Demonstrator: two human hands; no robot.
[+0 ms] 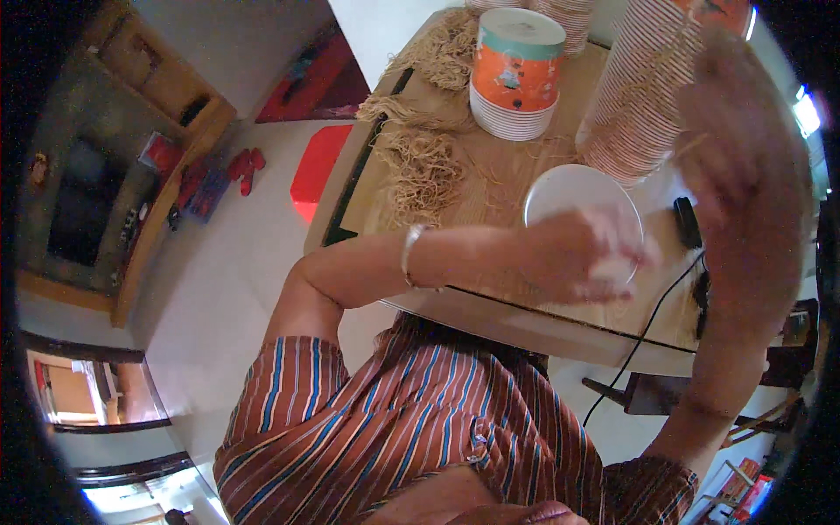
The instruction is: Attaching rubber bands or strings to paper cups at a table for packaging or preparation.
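Observation:
My left hand (582, 254) is over the near side of a white round paper tub (573, 185) that stands on the wooden table. Its fingers are smeared by motion, and whether they grip the rim or something small does not show. My right hand (722, 131) is raised at the right, beside a long leaning stack of paper tubs (617, 105). It too is blurred, and its fingers cannot be made out. Thin tan strands (661, 83) show as a blur between that hand and the stack.
Loose bundles of tan twine (420, 175) lie along the table's left side. Beside them stands a short stack of paper tubs (516, 74), orange and green on top. A black device (688, 223) with a cable lies at the right. A red stool (319, 171) stands left of the table.

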